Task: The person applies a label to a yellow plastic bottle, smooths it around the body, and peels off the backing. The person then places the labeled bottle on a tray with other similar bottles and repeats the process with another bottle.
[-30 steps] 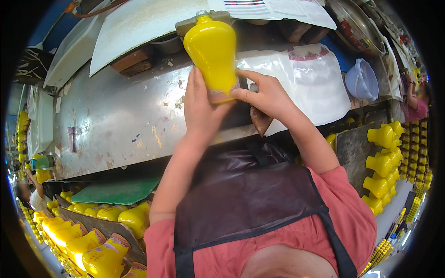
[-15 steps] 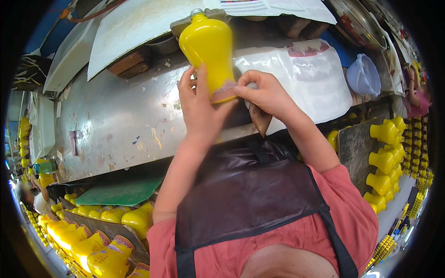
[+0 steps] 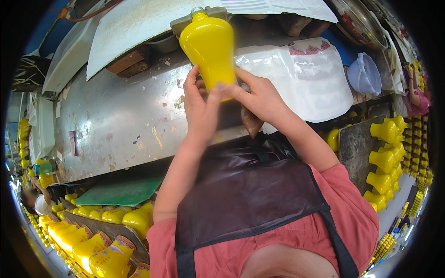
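A glossy yellow vase point(image 3: 208, 46) lies with its neck away from me, near a grey block point(image 3: 183, 24). Its foot is toward me, between my two hands. My left hand point(image 3: 201, 99) grips the foot's left side, fingers curling behind and thumb on top. On the right side, my right hand point(image 3: 259, 95) holds the foot too, its thumb meeting the left one over a patterned decal strip that the thumbs mostly hide. Below the right palm shows a brown pointed piece point(image 3: 250, 121); whether the hand touches it I cannot tell.
A stained metal worktable point(image 3: 116, 125) lies under the vase. White decal sheets point(image 3: 306, 83) spread to its right, beside a pale blue bucket point(image 3: 364, 74). Bricks point(image 3: 130, 62) prop a white board point(image 3: 134, 28). Yellow vases point(image 3: 111, 257) fill racks at lower left; more point(image 3: 382, 160) stand at right.
My right hand has gone from pinching the decal's right edge to wrapping round the foot, thumb across the strip. My left thumb has come up onto the strip. The vase has barely shifted.
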`<action>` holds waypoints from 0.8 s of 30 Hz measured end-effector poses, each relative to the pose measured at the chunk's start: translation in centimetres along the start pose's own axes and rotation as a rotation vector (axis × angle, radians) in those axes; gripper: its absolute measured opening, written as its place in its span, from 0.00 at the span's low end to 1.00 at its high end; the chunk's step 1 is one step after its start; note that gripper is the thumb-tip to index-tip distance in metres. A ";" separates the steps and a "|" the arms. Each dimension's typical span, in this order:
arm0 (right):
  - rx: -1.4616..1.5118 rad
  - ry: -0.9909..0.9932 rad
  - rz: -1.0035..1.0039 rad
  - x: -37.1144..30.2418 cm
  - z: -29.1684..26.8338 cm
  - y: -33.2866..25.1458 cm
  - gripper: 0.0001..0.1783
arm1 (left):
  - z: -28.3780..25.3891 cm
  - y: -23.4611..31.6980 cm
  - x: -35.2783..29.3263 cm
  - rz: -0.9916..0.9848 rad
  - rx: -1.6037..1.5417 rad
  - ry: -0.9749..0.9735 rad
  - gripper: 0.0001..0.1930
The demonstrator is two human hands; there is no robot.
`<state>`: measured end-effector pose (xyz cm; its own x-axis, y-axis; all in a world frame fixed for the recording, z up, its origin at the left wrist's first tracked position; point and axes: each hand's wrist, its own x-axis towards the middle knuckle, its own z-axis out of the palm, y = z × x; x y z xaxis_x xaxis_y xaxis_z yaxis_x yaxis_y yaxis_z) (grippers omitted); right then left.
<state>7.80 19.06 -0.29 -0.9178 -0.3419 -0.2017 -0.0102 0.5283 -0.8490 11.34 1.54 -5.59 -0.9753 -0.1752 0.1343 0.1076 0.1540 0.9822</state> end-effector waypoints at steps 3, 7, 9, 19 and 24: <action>0.034 0.018 -0.024 0.2 0.2 0.0 0.35 | 0.0 -0.1 0.0 0.032 0.020 -0.001 0.37; 0.029 0.040 -0.091 0.4 0.3 0.6 0.35 | -0.3 -0.2 0.2 0.072 0.046 -0.025 0.38; 0.021 0.023 -0.134 0.4 0.1 0.8 0.32 | -0.5 -0.2 0.1 0.113 0.100 -0.049 0.38; 0.041 -0.093 -0.043 1.0 -1.7 1.1 0.29 | -1.7 -0.1 -0.2 0.330 0.455 -0.148 0.49; 0.132 -0.065 -0.051 0.6 -1.3 0.7 0.34 | -1.4 -0.3 0.3 0.063 0.024 -0.086 0.38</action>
<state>6.78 20.25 -0.40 -0.8896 -0.4176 -0.1848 0.0007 0.4034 -0.9150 11.23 0.12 -5.68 -0.9799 -0.0805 0.1826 0.1652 0.1858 0.9686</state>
